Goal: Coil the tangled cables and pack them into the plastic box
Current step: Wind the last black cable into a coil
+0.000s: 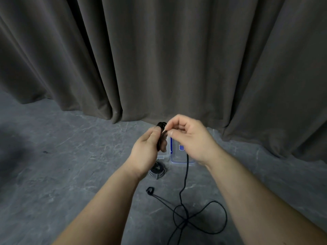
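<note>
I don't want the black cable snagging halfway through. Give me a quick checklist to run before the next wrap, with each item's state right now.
1. Left hand grips the coil of black cable: ok.
2. Right hand pinches the cable by the coil: ok.
3. Loose black cable hangs free below the hands: ok.
4. Slack on the floor lies untangled: not ok, loops cross each other.
5. Plastic box open to receive coils: cannot tell, the hands cover most of it.
6. Striped coiled cable lies clear of the slack: ok.
</note>
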Demonstrator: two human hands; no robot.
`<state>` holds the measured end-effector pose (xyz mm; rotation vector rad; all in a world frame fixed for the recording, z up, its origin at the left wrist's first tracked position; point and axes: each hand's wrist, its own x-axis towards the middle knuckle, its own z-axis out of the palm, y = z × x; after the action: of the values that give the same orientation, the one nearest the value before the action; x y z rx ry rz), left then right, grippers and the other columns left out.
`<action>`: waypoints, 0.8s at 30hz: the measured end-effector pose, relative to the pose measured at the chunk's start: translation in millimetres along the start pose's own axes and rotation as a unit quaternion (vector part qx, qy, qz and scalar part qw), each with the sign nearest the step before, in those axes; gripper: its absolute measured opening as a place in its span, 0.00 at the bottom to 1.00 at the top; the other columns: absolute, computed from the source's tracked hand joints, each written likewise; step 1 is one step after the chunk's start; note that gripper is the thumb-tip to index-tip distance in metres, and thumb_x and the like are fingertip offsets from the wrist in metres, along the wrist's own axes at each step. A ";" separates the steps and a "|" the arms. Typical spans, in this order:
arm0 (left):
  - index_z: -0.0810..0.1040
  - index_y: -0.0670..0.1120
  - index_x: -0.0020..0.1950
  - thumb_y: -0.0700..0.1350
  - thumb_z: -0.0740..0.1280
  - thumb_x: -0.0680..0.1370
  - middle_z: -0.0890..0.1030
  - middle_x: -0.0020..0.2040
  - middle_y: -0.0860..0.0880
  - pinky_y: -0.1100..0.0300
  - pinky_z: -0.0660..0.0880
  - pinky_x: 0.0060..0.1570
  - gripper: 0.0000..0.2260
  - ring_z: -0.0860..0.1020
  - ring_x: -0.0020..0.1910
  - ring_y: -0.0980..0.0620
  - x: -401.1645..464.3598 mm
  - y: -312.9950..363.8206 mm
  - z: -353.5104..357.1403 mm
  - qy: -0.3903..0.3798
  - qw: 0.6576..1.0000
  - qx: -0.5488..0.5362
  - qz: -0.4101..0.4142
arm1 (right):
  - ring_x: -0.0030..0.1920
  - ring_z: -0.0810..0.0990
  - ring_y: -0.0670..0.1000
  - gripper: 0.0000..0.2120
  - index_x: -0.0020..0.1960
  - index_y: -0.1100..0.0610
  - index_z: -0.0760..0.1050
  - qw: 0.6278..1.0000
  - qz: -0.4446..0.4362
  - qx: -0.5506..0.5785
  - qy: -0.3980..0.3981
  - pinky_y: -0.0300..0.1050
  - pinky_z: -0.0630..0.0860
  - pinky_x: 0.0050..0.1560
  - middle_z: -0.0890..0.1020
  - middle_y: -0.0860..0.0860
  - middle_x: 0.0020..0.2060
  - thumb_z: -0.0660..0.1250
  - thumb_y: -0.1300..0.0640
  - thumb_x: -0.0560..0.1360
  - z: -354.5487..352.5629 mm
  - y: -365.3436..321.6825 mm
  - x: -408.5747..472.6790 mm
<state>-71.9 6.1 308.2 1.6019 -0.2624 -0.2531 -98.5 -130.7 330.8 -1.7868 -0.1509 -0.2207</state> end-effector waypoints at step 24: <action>0.73 0.48 0.47 0.46 0.55 0.84 0.75 0.29 0.61 0.66 0.70 0.37 0.10 0.71 0.31 0.61 -6.9 3.8 16.8 0.053 0.983 0.078 0.155 | 0.43 0.78 0.48 0.14 0.50 0.46 0.79 0.992 -0.031 0.053 0.107 0.42 0.77 0.47 0.83 0.58 0.45 0.59 0.61 0.81 12.5 21.5 0.1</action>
<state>-83.8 -7.7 311.3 1.6970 -0.4535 0.0956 -92.8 -123.3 307.8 -1.6417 -0.0633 -0.4402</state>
